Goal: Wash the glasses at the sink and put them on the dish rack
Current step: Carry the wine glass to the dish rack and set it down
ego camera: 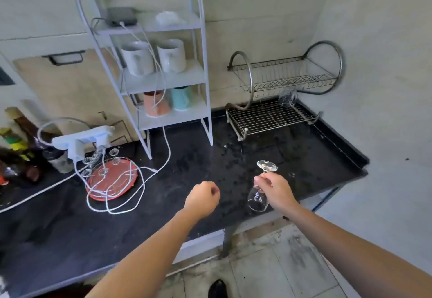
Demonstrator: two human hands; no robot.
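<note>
**Right grip (272, 189) holds a glass upside down**

The right grip pinches a stemmed glass (257, 201) by its stem, with the foot up and the bowl hanging down, over the front part of the dark tabletop (187, 157). The left grip (203, 198) is closed in a fist, holds nothing and hovers just beside it. The rack (271, 116) stands at the back right, well apart from both grips. A second glass (288, 98) lies on its lower tier, at the far corner. At the left, more glasses stand on a red tray (117, 176).
</note>
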